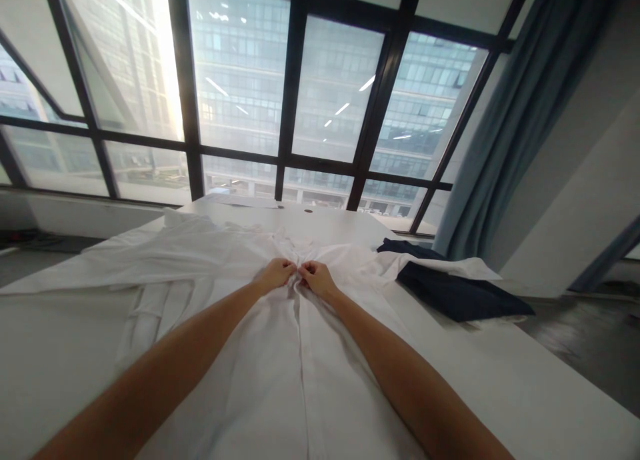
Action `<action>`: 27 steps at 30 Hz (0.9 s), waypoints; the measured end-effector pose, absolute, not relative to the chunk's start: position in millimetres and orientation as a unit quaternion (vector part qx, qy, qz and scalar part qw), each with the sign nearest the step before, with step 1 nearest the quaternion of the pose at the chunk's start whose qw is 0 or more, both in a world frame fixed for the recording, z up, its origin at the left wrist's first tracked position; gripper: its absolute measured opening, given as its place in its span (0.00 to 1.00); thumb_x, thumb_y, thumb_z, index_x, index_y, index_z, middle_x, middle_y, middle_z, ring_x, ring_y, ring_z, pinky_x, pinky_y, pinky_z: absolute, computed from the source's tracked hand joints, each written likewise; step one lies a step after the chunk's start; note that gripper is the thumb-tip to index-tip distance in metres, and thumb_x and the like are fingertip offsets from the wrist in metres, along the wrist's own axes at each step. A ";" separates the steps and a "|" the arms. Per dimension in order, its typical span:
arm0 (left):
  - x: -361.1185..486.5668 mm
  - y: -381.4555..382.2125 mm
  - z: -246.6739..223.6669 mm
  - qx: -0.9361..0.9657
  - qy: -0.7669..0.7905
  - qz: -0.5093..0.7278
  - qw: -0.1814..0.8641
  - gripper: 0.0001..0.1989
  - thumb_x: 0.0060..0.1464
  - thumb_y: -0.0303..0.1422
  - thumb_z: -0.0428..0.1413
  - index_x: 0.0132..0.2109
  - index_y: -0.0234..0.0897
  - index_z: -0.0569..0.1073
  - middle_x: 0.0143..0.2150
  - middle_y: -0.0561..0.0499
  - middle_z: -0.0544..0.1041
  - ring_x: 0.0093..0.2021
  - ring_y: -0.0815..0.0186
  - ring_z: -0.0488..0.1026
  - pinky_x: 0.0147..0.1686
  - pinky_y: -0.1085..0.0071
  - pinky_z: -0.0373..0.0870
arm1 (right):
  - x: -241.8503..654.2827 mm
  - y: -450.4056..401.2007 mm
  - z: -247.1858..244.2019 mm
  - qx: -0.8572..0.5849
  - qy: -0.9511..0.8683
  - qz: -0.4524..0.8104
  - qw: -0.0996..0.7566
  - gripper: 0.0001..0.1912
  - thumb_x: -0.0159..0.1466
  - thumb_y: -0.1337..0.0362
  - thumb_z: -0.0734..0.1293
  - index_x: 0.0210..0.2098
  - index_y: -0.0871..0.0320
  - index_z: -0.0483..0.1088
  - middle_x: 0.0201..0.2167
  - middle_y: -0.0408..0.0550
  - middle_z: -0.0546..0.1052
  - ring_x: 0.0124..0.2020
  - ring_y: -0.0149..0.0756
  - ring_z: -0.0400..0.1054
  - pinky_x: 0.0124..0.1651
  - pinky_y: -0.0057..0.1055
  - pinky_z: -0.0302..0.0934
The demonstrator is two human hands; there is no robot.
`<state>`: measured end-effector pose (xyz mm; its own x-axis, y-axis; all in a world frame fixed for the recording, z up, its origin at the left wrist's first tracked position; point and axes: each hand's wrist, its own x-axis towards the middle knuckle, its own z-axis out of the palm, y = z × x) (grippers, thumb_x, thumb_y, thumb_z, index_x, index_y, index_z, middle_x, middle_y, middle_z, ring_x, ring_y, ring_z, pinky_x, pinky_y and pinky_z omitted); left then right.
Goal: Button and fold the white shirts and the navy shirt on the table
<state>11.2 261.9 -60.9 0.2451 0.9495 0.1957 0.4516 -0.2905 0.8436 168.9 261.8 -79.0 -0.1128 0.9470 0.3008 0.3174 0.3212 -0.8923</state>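
A white button-front shirt (260,380) lies spread on the white table, its front opening running toward me and its sleeves out to both sides. Just below the collar, my left hand (278,273) pinches the left edge of the placket. My right hand (317,277) pinches the right edge, its fingertips almost meeting those of the left. Cloth bunches up slightly between them. Any button there is too small or too covered to make out.
Folded dark navy cloth (460,293) lies at the table's right edge, partly under the right sleeve. The white table (540,387) reaches toward large windows (340,87). A blue curtain (505,133) hangs at the right. Papers (245,201) lie at the far end.
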 end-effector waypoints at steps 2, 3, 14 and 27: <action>11.2 260.5 -59.9 0.714 0.492 0.369 0.336 0.15 0.53 0.37 0.49 0.21 0.36 0.65 0.13 0.58 0.62 0.16 0.73 0.58 0.19 0.76 0.52 | 168.9 262.2 -80.4 -0.474 -0.671 0.324 0.470 0.09 0.57 0.61 0.64 0.26 0.60 0.68 0.17 0.40 0.70 0.18 0.27 0.63 0.22 0.21 0.57; 11.3 259.8 -59.3 0.713 0.491 0.370 0.338 0.15 0.53 0.37 0.48 0.21 0.36 0.64 0.13 0.58 0.62 0.16 0.73 0.58 0.19 0.76 0.52 | 168.8 262.5 -81.1 -0.477 -0.669 0.319 0.472 0.08 0.57 0.62 0.64 0.26 0.60 0.68 0.18 0.40 0.71 0.18 0.26 0.63 0.22 0.21 0.57; 12.2 264.5 -62.5 0.703 0.492 0.369 0.357 0.15 0.54 0.37 0.48 0.23 0.35 0.67 0.13 0.58 0.62 0.16 0.73 0.58 0.18 0.76 0.52 | 166.3 256.6 -79.0 -0.481 -0.681 0.258 0.489 0.12 0.60 0.59 0.65 0.33 0.63 0.75 0.24 0.46 0.76 0.21 0.29 0.67 0.25 0.22 0.61; 14.3 269.0 -61.0 0.598 0.522 0.381 0.474 0.16 0.58 0.39 0.50 0.32 0.29 0.74 0.18 0.54 0.69 0.18 0.74 0.64 0.21 0.78 0.60 | 161.2 239.7 -65.3 -0.470 -0.779 0.094 0.404 0.14 0.65 0.66 0.61 0.44 0.58 0.77 0.42 0.49 0.79 0.43 0.35 0.72 0.49 0.27 0.62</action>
